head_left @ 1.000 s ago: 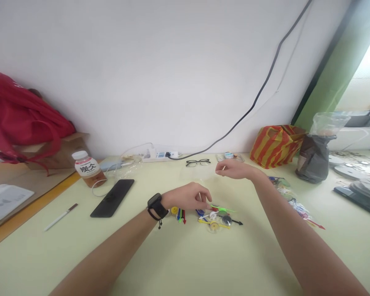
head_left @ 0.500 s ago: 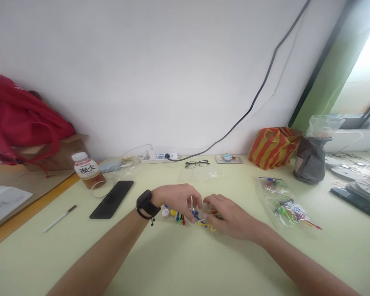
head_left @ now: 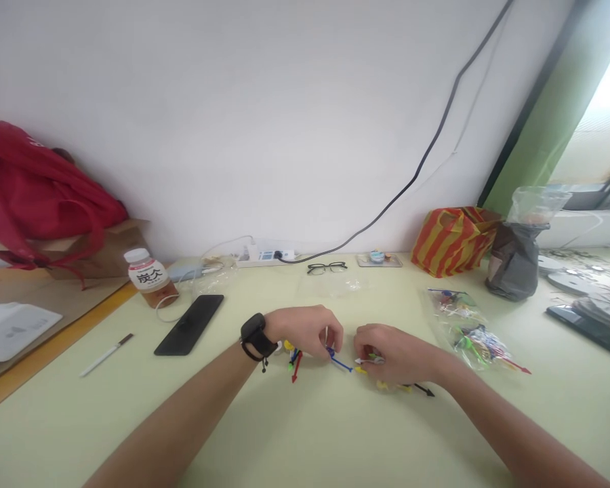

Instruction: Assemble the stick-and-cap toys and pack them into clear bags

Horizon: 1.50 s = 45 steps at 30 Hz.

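My left hand (head_left: 312, 332), with a black watch on its wrist, is closed in a pinch on the round end of a blue arrow-shaped pointer (head_left: 341, 364). Beneath that hand's palm lie more plastic pointers, among them a red pointer (head_left: 297, 368) and a yellow piece (head_left: 287, 345). My right hand (head_left: 396, 352) is curled with its fingertips around a white pointer (head_left: 362, 361); its thumb is partly hidden. A yellow pointer tip (head_left: 360, 370) shows just under it. From below the right palm a black pointer (head_left: 425, 390) sticks out, beside pale yellow pieces.
To the right lie clear bags of colourful pointers (head_left: 480, 346). Behind are glasses (head_left: 327, 268), a small tray (head_left: 379, 261), a power strip (head_left: 267, 256) and a striped bag (head_left: 450, 240). A phone (head_left: 190, 325), a bottle (head_left: 151, 278) and a pen (head_left: 106, 354) lie left.
My hands have moved apart, the right one rightward. The blue pointer now stretches out from my left fingers, and the black pointer shows under my right hand.
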Available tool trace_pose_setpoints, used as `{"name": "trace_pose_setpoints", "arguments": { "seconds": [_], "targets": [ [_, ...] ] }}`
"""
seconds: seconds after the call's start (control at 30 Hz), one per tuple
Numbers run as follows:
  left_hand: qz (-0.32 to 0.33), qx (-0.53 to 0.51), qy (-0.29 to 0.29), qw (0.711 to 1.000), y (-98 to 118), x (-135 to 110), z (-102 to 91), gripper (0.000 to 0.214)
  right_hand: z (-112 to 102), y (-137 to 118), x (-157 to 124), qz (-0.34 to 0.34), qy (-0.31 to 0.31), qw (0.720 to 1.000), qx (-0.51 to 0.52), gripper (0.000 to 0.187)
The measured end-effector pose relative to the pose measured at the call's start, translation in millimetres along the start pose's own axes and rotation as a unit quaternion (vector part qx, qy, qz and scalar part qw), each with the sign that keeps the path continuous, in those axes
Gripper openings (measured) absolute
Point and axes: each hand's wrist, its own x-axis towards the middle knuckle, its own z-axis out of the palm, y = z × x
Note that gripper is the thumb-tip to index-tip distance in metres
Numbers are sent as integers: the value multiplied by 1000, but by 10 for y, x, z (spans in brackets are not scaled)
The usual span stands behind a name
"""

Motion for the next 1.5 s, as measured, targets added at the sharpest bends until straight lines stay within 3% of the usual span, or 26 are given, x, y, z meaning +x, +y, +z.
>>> {"name": "trace_pose_setpoints", "arguments": {
  "seconds": [0.07, 0.13, 0.23, 0.33, 0.5, 0.67, 0.8, 0.9, 1.03, 1.23, 1.4, 1.5],
  "targets": [
    [11, -31, 15, 999, -22, -42, -51, 19, -51, 19, -19, -1, -28, 1000, 14, 9],
    [26, -83, 37, 996, -50, -92, -118, 21, -76, 19, -19, -6, -17, 999, 38, 7],
    [53, -179, 78, 979, -69, -150, -201, 24, -51, -30, 31, -6, 97, 989, 111, 11],
    [81, -242, 123, 959, -36, -165, -227, 28, 33, -124, 118, -33, 179, 954, 237, 16],
    [101, -268, 142, 947, 63, -124, -177, 31, 176, -229, 235, -42, 229, 878, 418, 19],
    [104, -231, 167, 953, 71, -35, -87, 24, 207, -180, 271, -6, 230, 858, 460, 11],
    [100, -198, 180, 958, 80, 29, -11, 14, 213, -123, 278, 8, 211, 858, 469, 16],
    [104, -192, 174, 960, 110, 54, 27, 11, 229, -128, 273, 14, 186, 875, 446, 17],
    [111, -195, 176, 959, 98, 60, 45, 9, 227, -160, 262, 49, 203, 900, 382, 8],
    [64, -128, 120, 982, -78, 77, 44, 18, 159, -14, 258, 160, 174, 926, 293, 32],
    [34, -15, 117, 992, -219, 100, 34, 16, 190, 230, 301, 124, 210, 929, 279, 50],
    [-8, 31, 131, 991, -291, 71, -8, 11, 160, 300, 295, 105, 249, 931, 244, 45]
  ]
}}
